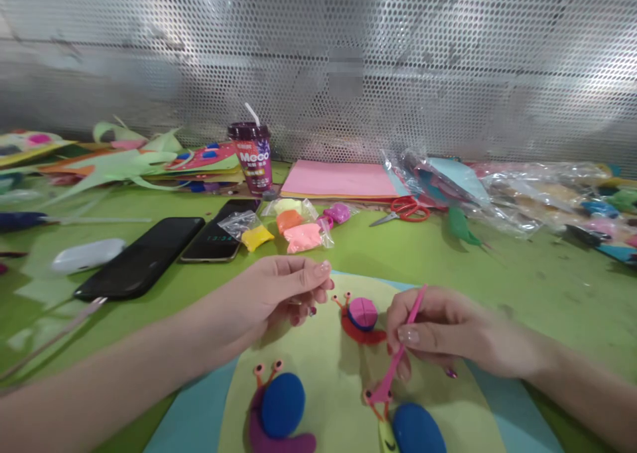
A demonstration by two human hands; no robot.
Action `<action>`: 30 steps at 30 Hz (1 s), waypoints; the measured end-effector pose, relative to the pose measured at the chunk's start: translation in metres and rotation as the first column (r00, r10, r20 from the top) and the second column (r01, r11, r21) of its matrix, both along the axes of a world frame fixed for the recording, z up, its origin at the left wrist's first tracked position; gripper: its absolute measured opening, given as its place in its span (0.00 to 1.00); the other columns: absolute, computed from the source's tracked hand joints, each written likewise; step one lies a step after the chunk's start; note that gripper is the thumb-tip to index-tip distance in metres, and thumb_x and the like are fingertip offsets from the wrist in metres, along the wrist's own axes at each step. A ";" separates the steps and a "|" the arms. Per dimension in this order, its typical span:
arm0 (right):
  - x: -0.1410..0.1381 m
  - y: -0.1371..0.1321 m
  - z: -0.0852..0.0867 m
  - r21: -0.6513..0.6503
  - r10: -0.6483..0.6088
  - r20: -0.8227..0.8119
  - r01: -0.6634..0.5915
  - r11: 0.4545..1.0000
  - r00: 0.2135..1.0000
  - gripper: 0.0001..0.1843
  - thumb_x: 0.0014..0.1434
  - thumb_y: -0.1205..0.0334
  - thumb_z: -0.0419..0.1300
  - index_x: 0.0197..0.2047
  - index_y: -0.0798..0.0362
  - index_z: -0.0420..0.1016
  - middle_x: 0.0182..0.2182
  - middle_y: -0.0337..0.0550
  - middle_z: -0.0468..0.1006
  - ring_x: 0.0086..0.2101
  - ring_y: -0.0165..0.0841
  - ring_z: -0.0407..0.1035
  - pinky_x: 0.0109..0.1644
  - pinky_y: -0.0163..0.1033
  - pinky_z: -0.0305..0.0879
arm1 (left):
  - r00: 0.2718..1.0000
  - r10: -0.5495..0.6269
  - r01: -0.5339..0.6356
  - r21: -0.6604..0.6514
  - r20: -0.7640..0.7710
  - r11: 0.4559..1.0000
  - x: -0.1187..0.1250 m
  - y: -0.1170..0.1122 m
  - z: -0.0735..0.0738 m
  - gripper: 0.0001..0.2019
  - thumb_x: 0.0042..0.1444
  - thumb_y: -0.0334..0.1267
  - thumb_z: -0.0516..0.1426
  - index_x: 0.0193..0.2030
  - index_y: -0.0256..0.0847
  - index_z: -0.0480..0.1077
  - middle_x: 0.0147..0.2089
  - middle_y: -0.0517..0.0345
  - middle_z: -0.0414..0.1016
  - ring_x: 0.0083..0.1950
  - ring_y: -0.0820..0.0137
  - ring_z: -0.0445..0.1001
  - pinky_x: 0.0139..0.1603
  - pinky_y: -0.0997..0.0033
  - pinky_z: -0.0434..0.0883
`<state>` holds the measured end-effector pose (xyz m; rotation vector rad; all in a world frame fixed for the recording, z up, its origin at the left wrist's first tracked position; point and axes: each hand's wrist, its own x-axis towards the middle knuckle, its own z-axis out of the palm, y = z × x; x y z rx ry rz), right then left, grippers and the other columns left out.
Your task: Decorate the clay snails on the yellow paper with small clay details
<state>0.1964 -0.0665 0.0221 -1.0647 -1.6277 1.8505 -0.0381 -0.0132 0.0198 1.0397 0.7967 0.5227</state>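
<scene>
My right hand point(438, 333) is closed on a thin pink modelling tool point(402, 347) whose tip rests on the head of a clay snail with a blue shell point(413, 428) at the bottom edge. My left hand point(283, 290) hovers with fingertips pinched together; what they hold is too small to make out. Between the hands sits a red snail with a pink shell point(361, 317). A purple snail with a blue shell point(279, 410) lies lower left. All three rest on a pale yellow-green paper point(328, 367) over a light blue sheet point(194, 416).
Bags of coloured clay point(291, 227), two dark phones point(144, 257), a white case point(87, 254), a purple drink cup point(253, 156), pink paper point(338, 180), red scissors point(405, 211) and plastic-wrapped supplies point(522, 191) crowd the green table's far side below a perforated metal wall.
</scene>
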 end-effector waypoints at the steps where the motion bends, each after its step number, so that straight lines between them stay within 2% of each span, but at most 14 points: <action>1: 0.000 0.000 0.001 -0.006 -0.009 -0.003 0.009 1.000 1.000 0.10 0.59 0.60 0.56 0.32 0.59 0.68 0.26 0.41 0.73 0.19 0.20 0.54 0.20 0.25 0.52 | 1.000 -0.002 0.002 0.000 -0.001 1.000 0.000 0.000 0.000 0.14 0.49 0.45 0.60 0.24 0.36 0.67 0.24 0.64 0.65 0.23 0.83 0.59 0.23 0.85 0.58; 4: 0.004 0.002 0.002 -0.035 -0.084 -0.048 0.082 0.996 0.995 0.11 0.58 0.58 0.56 0.31 0.58 0.68 0.23 0.41 0.72 0.16 0.20 0.53 0.15 0.25 0.47 | 1.000 0.003 -0.003 -0.004 -0.003 1.000 0.001 0.000 0.000 0.13 0.48 0.45 0.60 0.23 0.36 0.68 0.23 0.64 0.65 0.23 0.83 0.59 0.23 0.86 0.58; 7: 0.009 0.004 0.001 -0.052 -0.140 -0.025 0.138 0.989 0.990 0.11 0.56 0.58 0.56 0.29 0.58 0.68 0.20 0.40 0.70 0.14 0.20 0.52 0.13 0.25 0.43 | 1.000 0.012 -0.012 -0.019 -0.013 1.000 0.002 0.000 -0.001 0.13 0.47 0.44 0.61 0.24 0.36 0.69 0.23 0.64 0.65 0.22 0.83 0.59 0.23 0.86 0.59; 18: 0.008 0.006 0.000 -0.080 -0.022 0.014 0.023 0.997 1.000 0.10 0.56 0.61 0.56 0.29 0.59 0.67 0.19 0.39 0.68 0.16 0.20 0.51 0.15 0.27 0.43 | 1.000 -0.010 0.010 0.010 -0.025 1.000 0.002 -0.001 0.001 0.12 0.50 0.42 0.59 0.23 0.36 0.68 0.24 0.62 0.66 0.23 0.82 0.61 0.23 0.85 0.60; 25: 0.008 0.007 -0.002 -0.051 -0.075 -0.009 0.074 0.996 0.997 0.12 0.55 0.57 0.57 0.27 0.59 0.68 0.19 0.40 0.69 0.15 0.20 0.51 0.14 0.27 0.41 | 0.999 -0.027 0.027 0.018 -0.043 0.999 0.000 -0.002 -0.001 0.11 0.50 0.43 0.59 0.24 0.37 0.69 0.24 0.62 0.67 0.23 0.81 0.62 0.24 0.85 0.61; 30: 0.006 0.007 0.000 -0.062 -0.036 0.048 0.039 0.997 0.998 0.14 0.54 0.56 0.58 0.28 0.60 0.67 0.20 0.41 0.70 0.16 0.21 0.50 0.15 0.28 0.41 | 0.999 -0.026 0.027 0.023 -0.042 0.999 0.000 -0.002 -0.003 0.12 0.50 0.44 0.59 0.24 0.38 0.69 0.25 0.63 0.67 0.24 0.81 0.62 0.24 0.85 0.61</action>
